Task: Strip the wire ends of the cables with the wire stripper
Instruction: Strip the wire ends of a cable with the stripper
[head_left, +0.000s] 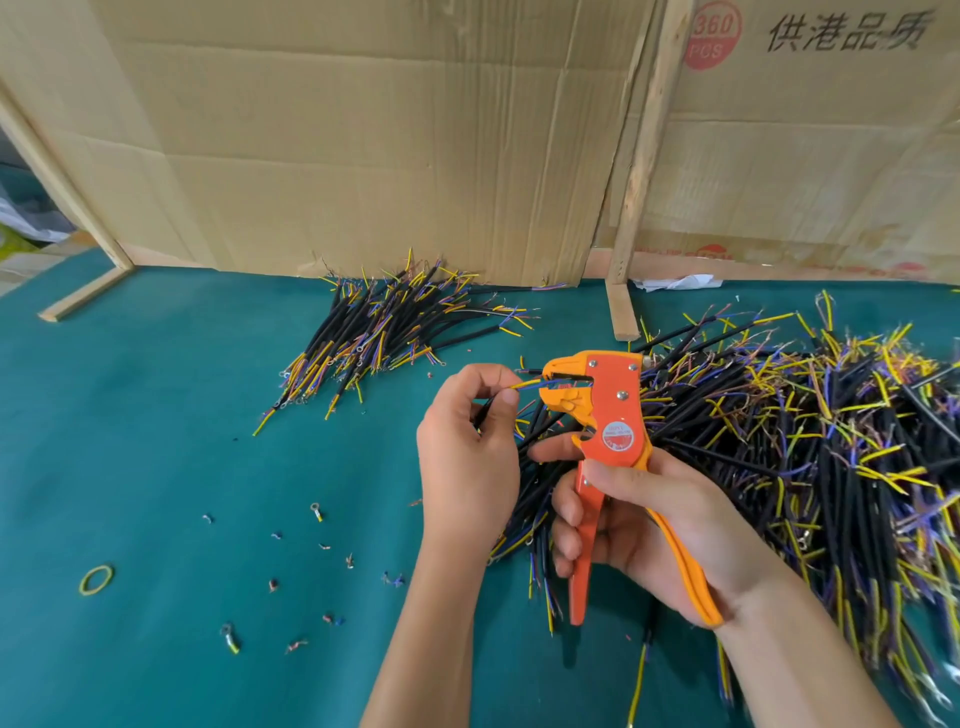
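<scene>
The right hand is gripping the orange wire stripper by its two handles, fingers curled round them, w/ the head of the tool pointing up and to the left. The handles are standing apart from each other at the near end. The left hand is pinching one black cable between thumb and forefinger, and the cable's yellow and blue wire ends are reaching to the right into the mouth of the stripper. Whether the blades are already biting the wires, I cannot tell.

Both hands are working above the green table, approx. in the middle of the scene. At the right, a big loose heap of cables is lying, black w/ yellow, blue and brown ends, and it is spreading from far to near behind the right hand. Farther and a bit left, a smaller pile of cables is lying close to the cardboard wall, which is standing along the far edge of the table. Near left, small cut bits of wire are lying scattered on the table, and a yellow rubber band is lying at the far left of them.
</scene>
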